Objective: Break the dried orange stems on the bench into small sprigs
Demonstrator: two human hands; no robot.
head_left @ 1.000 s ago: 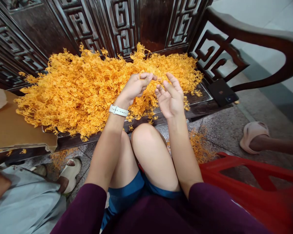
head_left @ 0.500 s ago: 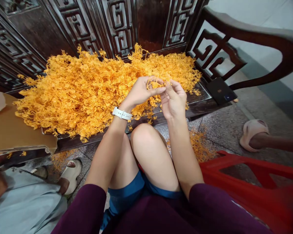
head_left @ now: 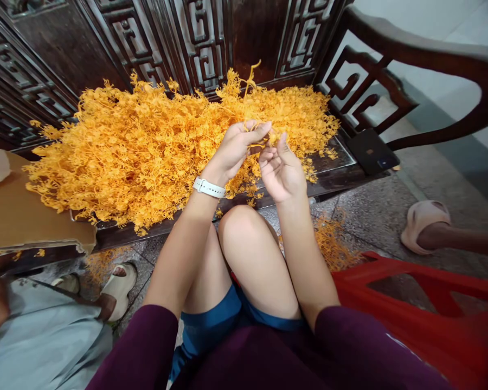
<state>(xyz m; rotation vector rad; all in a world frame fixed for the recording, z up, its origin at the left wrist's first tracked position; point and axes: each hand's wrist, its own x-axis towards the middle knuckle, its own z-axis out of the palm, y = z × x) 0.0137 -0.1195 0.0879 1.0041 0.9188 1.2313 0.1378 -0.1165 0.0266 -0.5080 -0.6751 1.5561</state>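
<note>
A long heap of orange, curly plastic-like pieces [head_left: 146, 146] covers much of the dark wooden bench seat [head_left: 337, 151]. My left hand [head_left: 238, 146], with a white watch strap [head_left: 209, 188] at its wrist, pinches an orange piece [head_left: 252, 128] between thumb and fingers, in front of the heap. Close on its right, my right hand [head_left: 282, 168] has its palm turned up and its fingers curled, with the thumb raised. Orange bits show at its fingertips, but whether it grips them is hard to make out. A thin orange strand rises behind my left hand.
Cardboard [head_left: 36, 206] lies at the left. A dark flat device [head_left: 373, 151] sits at the bench's right end by the carved armrest [head_left: 431, 65]. A red stool [head_left: 390, 303] stands at lower right. Orange scraps [head_left: 335, 244] litter the floor. Other people's legs and sandals show on both sides.
My left thumb has lifted, and my right hand has turned slightly more palm up, its thumb moving away from the left fingers. A strand now stands up above the heap.
</note>
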